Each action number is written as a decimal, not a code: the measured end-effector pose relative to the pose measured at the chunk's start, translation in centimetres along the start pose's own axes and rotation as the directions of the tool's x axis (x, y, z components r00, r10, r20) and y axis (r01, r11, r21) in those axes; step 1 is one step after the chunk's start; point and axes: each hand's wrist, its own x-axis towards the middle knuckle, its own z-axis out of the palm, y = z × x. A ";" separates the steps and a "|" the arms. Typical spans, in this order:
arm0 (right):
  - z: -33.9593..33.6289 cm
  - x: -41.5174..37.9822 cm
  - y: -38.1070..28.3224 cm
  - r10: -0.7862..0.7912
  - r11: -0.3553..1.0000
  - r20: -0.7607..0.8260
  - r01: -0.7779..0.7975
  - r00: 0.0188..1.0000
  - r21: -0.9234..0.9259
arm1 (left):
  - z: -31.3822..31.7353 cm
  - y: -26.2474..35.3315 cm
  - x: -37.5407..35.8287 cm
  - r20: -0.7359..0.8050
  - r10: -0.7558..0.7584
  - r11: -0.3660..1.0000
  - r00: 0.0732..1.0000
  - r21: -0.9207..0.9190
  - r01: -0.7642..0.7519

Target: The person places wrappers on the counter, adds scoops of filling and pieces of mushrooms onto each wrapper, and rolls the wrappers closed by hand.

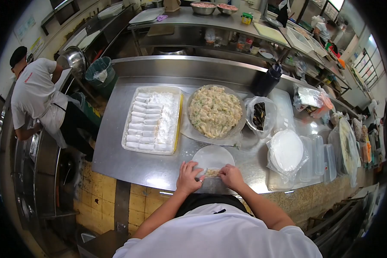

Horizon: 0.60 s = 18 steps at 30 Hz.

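A round white wrapper (213, 155) lies flat on the steel table in front of me, with a strip of pale chunky filling (212, 173) along its near edge. My left hand (188, 177) grips the wrapper's near-left edge between its fingers, beside the filling. On the other side, my right hand (231, 177) is closed on the near-right edge. Beyond the wrapper stands a large bowl (244, 116) heaped with chunky filling flecked with green. To the left, a white tray (125, 136) holds rows of white rolls (141, 133) beside white powder.
A stack of round wrappers (287, 150) in plastic sits at right, near clear plastic lids (317, 157). A plastic-lined bowl (268, 116) holds dark pieces. A dark bottle (268, 81) stands behind. Another person (38, 94) works at the left counter.
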 end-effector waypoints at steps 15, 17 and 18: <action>-7.7 5.4 -0.5 0.078 0.995 -0.231 -0.063 0.970 0.071 | -0.4 0.4 0.2 0.035 -0.029 0.999 0.999 -0.029 0.030; -9.7 7.5 -2.4 -0.159 0.983 -0.322 0.117 0.933 -0.145 | -0.2 0.3 0.1 0.022 -0.023 0.999 0.999 -0.033 0.024; -9.9 8.1 -3.2 -0.280 0.946 -0.346 0.196 0.896 -0.257 | -0.1 0.3 0.0 0.015 -0.020 0.999 1.000 -0.034 0.020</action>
